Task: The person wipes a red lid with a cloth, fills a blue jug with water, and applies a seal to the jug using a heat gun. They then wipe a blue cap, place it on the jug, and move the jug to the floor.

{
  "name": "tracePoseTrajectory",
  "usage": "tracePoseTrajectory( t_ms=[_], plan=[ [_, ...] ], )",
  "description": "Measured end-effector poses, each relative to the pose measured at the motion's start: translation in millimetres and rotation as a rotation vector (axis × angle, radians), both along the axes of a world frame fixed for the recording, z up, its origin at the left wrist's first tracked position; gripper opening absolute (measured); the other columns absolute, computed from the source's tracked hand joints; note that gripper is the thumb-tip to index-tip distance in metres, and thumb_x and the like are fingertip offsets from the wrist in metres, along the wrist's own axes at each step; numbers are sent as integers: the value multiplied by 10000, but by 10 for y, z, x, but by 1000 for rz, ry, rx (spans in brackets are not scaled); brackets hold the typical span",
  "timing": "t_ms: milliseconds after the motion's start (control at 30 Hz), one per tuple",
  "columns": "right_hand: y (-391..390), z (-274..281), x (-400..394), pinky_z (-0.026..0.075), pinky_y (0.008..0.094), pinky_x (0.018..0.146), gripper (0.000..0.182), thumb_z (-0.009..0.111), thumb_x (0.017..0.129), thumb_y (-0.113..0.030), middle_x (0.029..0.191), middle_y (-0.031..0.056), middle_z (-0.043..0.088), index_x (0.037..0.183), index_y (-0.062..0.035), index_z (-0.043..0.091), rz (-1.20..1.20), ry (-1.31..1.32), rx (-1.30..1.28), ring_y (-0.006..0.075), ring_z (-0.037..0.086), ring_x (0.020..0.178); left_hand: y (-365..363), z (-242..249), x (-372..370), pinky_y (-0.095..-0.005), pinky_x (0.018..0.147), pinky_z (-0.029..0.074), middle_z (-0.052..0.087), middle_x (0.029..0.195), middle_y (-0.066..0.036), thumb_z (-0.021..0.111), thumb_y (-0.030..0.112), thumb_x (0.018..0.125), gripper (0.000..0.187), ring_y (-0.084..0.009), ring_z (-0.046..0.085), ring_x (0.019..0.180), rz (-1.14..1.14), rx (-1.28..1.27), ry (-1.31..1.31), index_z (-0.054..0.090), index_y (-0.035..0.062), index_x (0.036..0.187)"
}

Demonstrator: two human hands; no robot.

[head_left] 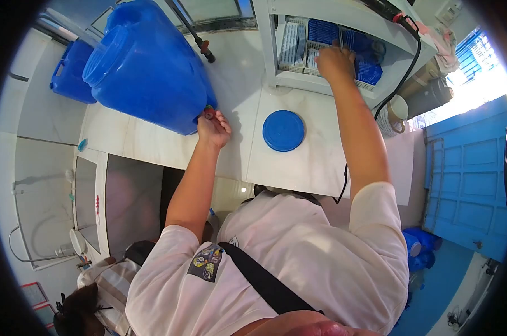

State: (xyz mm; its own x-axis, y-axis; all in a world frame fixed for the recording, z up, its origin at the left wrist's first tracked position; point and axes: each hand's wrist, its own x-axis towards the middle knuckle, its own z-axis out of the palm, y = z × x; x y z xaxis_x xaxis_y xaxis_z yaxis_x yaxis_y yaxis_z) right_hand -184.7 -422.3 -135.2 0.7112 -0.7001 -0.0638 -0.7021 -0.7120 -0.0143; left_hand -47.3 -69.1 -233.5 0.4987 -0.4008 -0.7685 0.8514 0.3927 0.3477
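Note:
A large blue plastic jug [147, 73] with an open mouth stands tilted toward the left on the counter. My left hand [213, 130] is at its lower right edge, fingers curled round a small red-ended tap [209, 113]. Up on the white shelf unit, my right hand [336, 63] reaches into a white basket [312, 71] among blue packets [368, 71] and white-and-blue packets [289, 43]. Its fingers are bent together at a thin, pale item that I cannot make out. Between my arms a round blue lid [283, 130] lies flat on the counter.
A smaller blue jug [74, 73] stands behind at the left. A black cable [400, 84] hangs down the shelf's right side, near a grey tumbler [436, 96] and a white mug [398, 109]. Another person [105, 288] is at the lower left. A blue door [466, 173] is on the right.

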Motion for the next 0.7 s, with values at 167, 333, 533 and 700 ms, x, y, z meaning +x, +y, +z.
tracePoseTrajectory(
  t_ms=[167,333,533,700],
  plan=[
    [-107,-147,118,204,680,1168,435,676,943,-411,1541,164,491,1299,-165,714,-39,132,-38,423,397,1439,86,343,-512,-287,696,521,686,959,-10,430,551,1051,453,-144,644,817,-333,-46,-43,607,137,1099],
    [130,267,-137,156,689,1182,340,654,960,-365,1529,123,522,1182,-140,776,-49,-42,50,422,375,1464,-26,795,-899,-313,856,511,677,1167,-54,481,492,1061,462,-174,646,989,-618,115,-565,555,89,1276],
    [1352,680,-776,186,617,1218,368,707,902,-401,1432,117,591,1207,-203,763,424,-546,-129,325,436,1423,-375,1301,-1135,-361,965,500,664,1261,-73,459,435,1090,446,-160,636,1101,-565,94,-1069,543,67,1327],
    [1693,682,-1139,346,519,1139,375,754,899,-314,1332,116,648,1205,-102,713,356,-669,242,324,526,1330,-549,1191,-1192,-227,701,517,704,954,-23,650,264,1032,255,-44,610,796,-586,27,-1049,636,24,1115]
  ],
)
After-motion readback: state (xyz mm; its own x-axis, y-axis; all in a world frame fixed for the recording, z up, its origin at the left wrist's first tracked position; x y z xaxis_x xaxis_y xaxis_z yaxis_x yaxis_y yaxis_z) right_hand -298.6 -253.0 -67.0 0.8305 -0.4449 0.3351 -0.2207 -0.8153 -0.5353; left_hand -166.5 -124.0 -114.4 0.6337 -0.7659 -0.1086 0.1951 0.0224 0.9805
